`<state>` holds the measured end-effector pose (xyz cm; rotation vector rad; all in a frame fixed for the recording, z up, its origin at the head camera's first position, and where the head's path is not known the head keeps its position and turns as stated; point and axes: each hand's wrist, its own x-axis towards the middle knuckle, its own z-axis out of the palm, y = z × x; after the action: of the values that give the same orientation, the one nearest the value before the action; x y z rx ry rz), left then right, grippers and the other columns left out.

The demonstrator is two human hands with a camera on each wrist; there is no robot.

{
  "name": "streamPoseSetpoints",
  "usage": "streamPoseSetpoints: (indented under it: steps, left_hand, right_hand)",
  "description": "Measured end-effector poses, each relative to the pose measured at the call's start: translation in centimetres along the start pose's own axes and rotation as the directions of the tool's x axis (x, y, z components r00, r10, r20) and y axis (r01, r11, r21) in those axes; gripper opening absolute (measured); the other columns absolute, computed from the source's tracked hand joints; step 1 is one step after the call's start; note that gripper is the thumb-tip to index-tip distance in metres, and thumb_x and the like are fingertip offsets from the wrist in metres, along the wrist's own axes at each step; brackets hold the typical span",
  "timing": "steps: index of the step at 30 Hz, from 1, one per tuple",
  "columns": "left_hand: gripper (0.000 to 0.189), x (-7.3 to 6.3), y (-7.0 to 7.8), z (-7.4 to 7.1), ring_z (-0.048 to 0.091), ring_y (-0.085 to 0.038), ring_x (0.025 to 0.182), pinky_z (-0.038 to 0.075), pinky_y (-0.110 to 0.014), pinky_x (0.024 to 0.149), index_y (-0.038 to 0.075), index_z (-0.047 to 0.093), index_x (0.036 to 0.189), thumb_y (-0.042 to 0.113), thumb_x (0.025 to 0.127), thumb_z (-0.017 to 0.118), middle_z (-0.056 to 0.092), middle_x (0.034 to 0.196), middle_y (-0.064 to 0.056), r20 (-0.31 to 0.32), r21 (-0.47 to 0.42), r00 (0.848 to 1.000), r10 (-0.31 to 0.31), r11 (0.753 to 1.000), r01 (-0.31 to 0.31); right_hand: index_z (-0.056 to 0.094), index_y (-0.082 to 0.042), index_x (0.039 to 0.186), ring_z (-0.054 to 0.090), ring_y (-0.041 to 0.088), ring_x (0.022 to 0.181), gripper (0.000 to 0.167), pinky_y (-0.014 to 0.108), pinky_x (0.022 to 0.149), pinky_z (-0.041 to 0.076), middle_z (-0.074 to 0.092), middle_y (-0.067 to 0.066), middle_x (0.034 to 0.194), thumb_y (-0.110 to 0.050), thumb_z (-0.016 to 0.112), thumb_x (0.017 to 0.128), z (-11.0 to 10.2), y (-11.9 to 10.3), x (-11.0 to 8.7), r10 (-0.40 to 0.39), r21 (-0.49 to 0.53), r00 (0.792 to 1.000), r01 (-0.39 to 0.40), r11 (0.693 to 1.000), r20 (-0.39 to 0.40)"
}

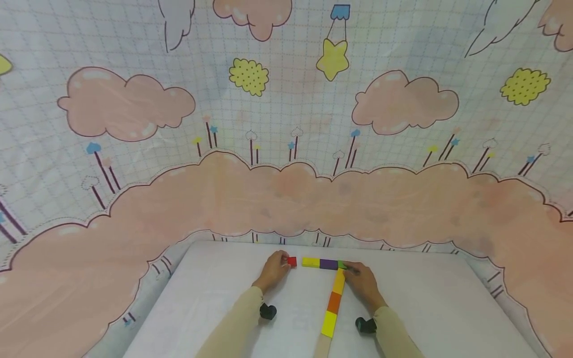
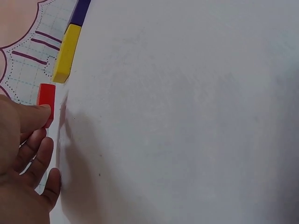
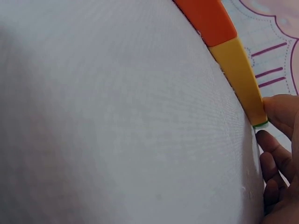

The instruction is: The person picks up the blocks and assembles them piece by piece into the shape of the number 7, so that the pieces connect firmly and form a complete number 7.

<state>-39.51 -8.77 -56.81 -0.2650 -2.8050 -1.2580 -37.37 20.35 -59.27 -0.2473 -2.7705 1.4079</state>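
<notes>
My left hand [image 1: 274, 271] pinches a red block [image 1: 292, 261] between thumb and fingers, left of the row's end. The left wrist view shows the thumb on the red block [image 2: 46, 99], with a small gap before a yellow block [image 2: 67, 53]. In the head view a crosswise row holds a yellow block [image 1: 311, 262], a purple block [image 1: 329, 264] and a green block [image 1: 341, 264]. My right hand [image 1: 363, 283] holds the green block's right end, mostly hidden by its fingers. Its thumb lies by the yellow-orange block [image 3: 240, 81] below.
A second line runs from the green block toward me: the yellow-orange block, an orange block [image 1: 334, 303], a yellow block [image 1: 329, 324] and a beige block [image 1: 322, 346]. All lie on a white table [image 1: 215, 283]. A patterned cloth [image 1: 286, 199] hangs behind its far edge.
</notes>
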Motion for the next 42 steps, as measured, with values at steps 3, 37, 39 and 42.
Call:
streamPoseSetpoints:
  steps: [3, 37, 39, 42]
  left_hand:
    - [0.025, 0.3, 0.0, 0.2, 0.057, -0.023, 0.106, 0.049, -0.044, 0.102, 0.005, 0.057, 0.116, 0.009, 0.092, 0.066, 0.06, 0.113, -0.01, -0.001, 0.016, 1.0, 0.004, 1.0, -0.004]
    - [0.026, 0.7, 0.9, 1.6, 0.058, -0.024, 0.104, 0.047, -0.047, 0.104, 0.007, 0.06, 0.117, 0.012, 0.092, 0.068, 0.064, 0.115, -0.011, 0.006, 0.084, 0.999, -0.044, 0.996, 0.043]
    - [0.026, 0.7, 1.0, 1.7, 0.058, -0.024, 0.104, 0.046, -0.047, 0.105, 0.007, 0.061, 0.116, 0.012, 0.092, 0.068, 0.064, 0.114, -0.011, 0.002, 0.085, 0.999, -0.038, 0.996, 0.038]
    - [0.026, 0.7, 1.2, 1.7, 0.059, -0.025, 0.104, 0.045, -0.049, 0.105, 0.006, 0.061, 0.116, 0.011, 0.091, 0.068, 0.064, 0.113, -0.012, -0.006, 0.094, 1.0, -0.026, 0.995, 0.027]
  right_hand:
    - [0.061, -0.022, 0.133, 0.038, 0.038, 0.139, 0.037, 0.064, 0.114, 0.027, 0.05, 0.012, 0.146, -0.031, 0.06, 0.097, 0.0, 0.1, 0.0, 0.002, -0.002, 1.0, -0.002, 1.0, -0.005]
    - [0.063, -0.022, 0.13, 0.041, 0.037, 0.137, 0.035, 0.064, 0.113, 0.029, 0.054, 0.011, 0.142, -0.028, 0.062, 0.096, 0.3, 0.3, -0.6, -0.011, -0.034, 1.0, 0.011, 0.999, -0.019]
    - [0.063, -0.022, 0.13, 0.041, 0.037, 0.137, 0.035, 0.064, 0.113, 0.029, 0.054, 0.01, 0.142, -0.029, 0.062, 0.096, 0.3, 0.3, -0.6, -0.01, -0.033, 1.0, 0.01, 0.999, -0.019]
    - [0.063, -0.022, 0.131, 0.041, 0.036, 0.137, 0.035, 0.063, 0.113, 0.029, 0.054, 0.01, 0.142, -0.029, 0.062, 0.096, 0.3, 0.3, -0.6, -0.008, -0.032, 1.0, 0.007, 0.999, -0.017]
